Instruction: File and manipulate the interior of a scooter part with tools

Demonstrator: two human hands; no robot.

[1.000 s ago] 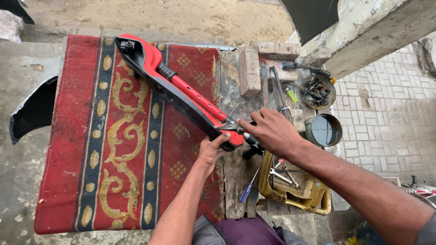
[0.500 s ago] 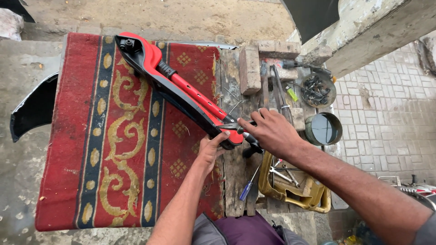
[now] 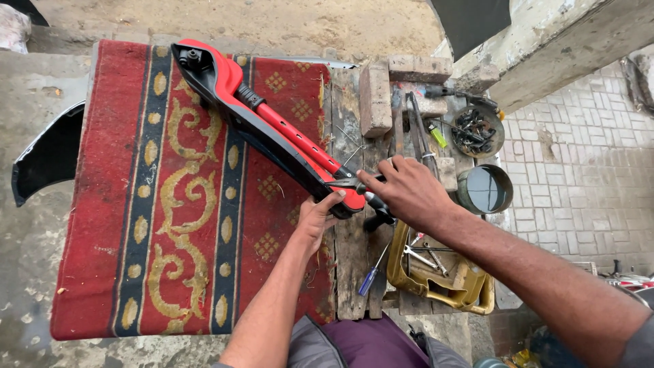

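Going left to right: a black curved panel (image 3: 44,160) lies off the edge of the red patterned rug (image 3: 136,225), well clear of our fingers. On the rug the long red and black plastic cover (image 3: 262,129) runs diagonally, its near end right at our fingertips. Compared with a second ago, nothing has really shifted; the cover sits on the same line, so we're still just working that end. Our left hand (image 3: 315,219) cups the cover's lower tip from beneath, fingers curled on it. Our right hand (image 3: 407,192) is clenched around a dark tool handle (image 3: 376,211) just past the tip. Beyond the knuckles are bricks (image 3: 376,95), a round tin (image 3: 485,189) and a yellow tray (image 3: 443,279) of tools.
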